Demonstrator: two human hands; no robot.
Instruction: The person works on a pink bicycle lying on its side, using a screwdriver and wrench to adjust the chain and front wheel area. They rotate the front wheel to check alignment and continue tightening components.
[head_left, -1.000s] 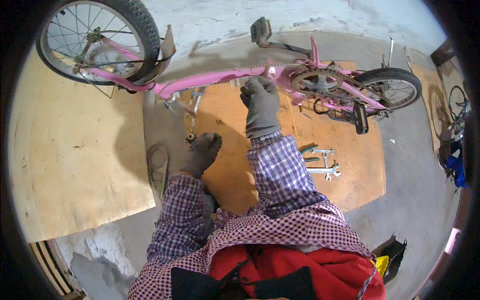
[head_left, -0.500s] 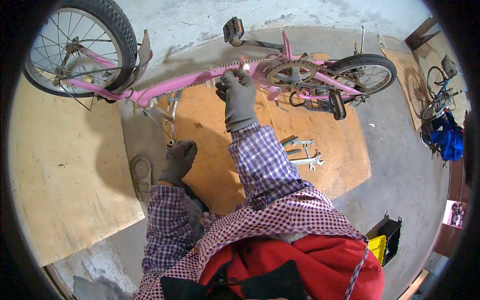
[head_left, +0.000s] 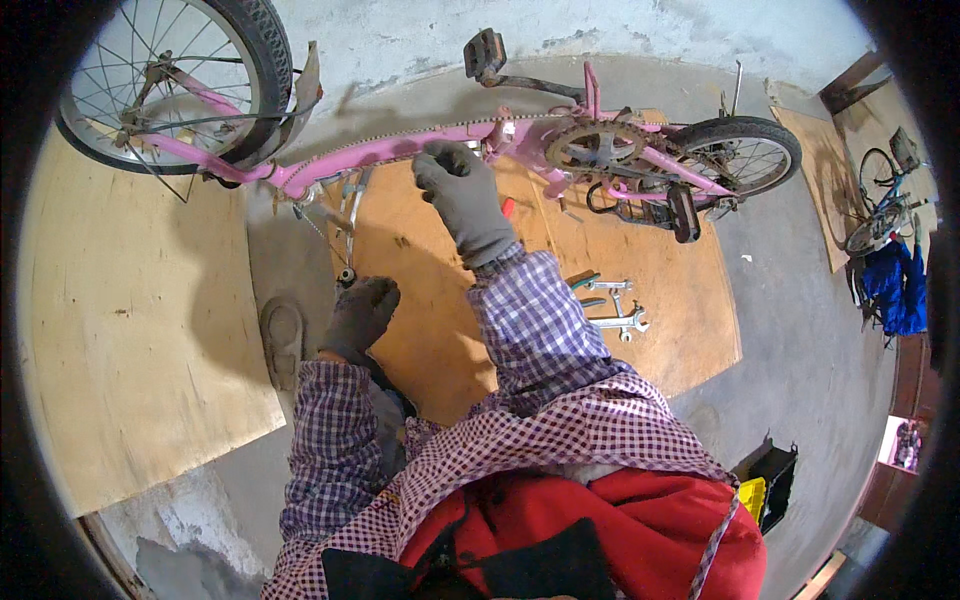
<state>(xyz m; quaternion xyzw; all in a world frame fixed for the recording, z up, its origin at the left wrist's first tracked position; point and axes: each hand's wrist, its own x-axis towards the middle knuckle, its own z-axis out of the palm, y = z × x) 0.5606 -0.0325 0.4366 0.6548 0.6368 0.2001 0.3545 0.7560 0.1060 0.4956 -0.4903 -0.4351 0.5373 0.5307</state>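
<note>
Nearer to nine o'clock than half a second ago, the right hand (head_left: 462, 195) is beside the pink bicycle (head_left: 400, 147), at twelve o'clock. It seems heavy, stiff, likely greasy around the chainring (head_left: 600, 150); better hold the frame tube (head_left: 350, 158). Right fingers half curled, left hand (head_left: 360, 318) more closed; contents, I cannot tell. Wrenches (head_left: 622, 322): four o'clock.

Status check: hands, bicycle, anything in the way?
Right hand curled close by the pink bicycle frame, contact unclear. Left hand curled, lower down; grip hidden. Wrenches on orange board to the right, clear of both hands.
</note>
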